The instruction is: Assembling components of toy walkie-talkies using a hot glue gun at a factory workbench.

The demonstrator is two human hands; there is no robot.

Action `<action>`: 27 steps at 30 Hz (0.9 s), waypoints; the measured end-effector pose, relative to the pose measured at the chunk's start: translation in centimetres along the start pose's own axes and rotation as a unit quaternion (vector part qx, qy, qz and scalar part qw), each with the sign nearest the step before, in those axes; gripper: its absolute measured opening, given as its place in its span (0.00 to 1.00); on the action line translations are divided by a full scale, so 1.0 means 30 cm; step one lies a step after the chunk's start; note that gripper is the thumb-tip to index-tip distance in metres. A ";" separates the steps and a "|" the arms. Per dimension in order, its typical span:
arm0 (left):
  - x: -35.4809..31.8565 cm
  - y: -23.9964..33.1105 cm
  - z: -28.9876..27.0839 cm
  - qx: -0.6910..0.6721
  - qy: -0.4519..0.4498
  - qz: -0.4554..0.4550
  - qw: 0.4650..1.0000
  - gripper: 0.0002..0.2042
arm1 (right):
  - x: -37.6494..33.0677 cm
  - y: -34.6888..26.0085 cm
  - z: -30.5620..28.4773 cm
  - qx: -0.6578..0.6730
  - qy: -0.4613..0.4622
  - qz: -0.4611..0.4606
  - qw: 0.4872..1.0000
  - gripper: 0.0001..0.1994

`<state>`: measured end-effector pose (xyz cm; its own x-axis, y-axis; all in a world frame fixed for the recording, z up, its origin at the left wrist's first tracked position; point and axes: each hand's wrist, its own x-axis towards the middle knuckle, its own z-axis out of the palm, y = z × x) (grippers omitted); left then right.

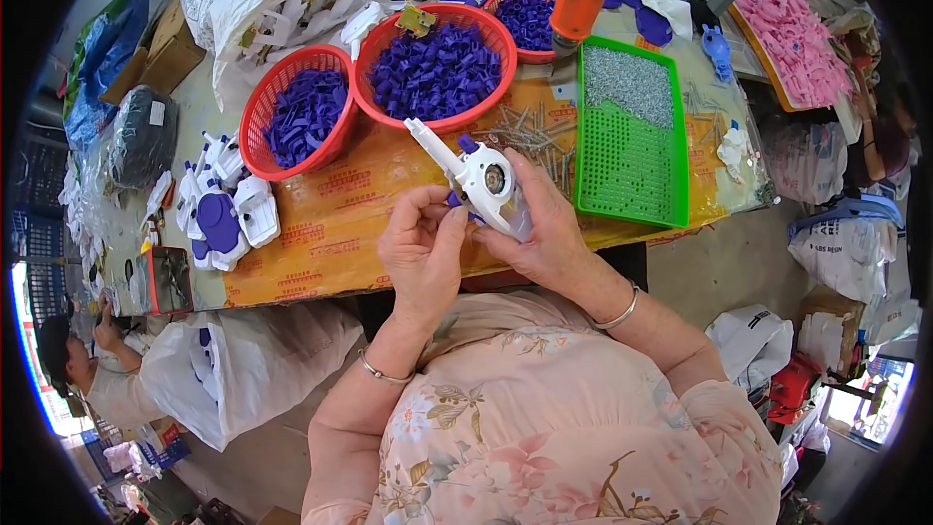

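Just above the near edge of the table (321, 233), I see both hands meeting on a white plastic toy piece (476, 180), held up off the orange-yellow surface. The right hand (544, 228) is wrapped around its rounded body from below and from the right, fingers closed on it, thumb lying along the side. The left hand (426, 248) sits just beside it on the left, fingers curled and fingertips pressed against the lower left of the same piece, where a bit of purple shows. The toy's long thin white end pokes up and to the left, away from both hands, toward the big red basket (434, 68) heaped with purple parts. A round dark opening in the body faces the camera. Left of that basket I see a second red basket (301, 117), also with purple parts, and a third, smaller one (525, 19) farther back. Right of the hands lies a green tray (632, 136), grey screws piled at its far end. More loose screws (530, 131) are scattered on the table just beyond the toy. Far left, a cluster of finished white-and-purple pieces (222, 209) rests on the table.
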<state>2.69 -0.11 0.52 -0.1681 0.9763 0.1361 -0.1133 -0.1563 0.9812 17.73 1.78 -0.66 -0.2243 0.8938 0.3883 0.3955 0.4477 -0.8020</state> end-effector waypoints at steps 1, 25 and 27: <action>0.000 0.002 0.002 0.003 -0.003 0.003 1.000 0.10 | -0.001 -0.001 -0.001 0.000 0.001 0.001 1.000 0.39; -0.028 -0.013 0.021 0.131 0.042 0.138 0.981 0.14 | -0.007 -0.003 -0.001 0.071 0.018 -0.015 0.997 0.38; -0.029 -0.011 0.020 0.173 0.046 0.140 0.974 0.15 | -0.011 0.009 0.002 0.077 0.018 -0.010 0.997 0.38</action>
<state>3.47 -0.82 0.17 -0.2343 0.8823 0.4083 0.2838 -0.3396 0.8967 17.85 1.59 -1.04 -0.1981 0.8863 0.4185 0.2485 0.4584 -0.8533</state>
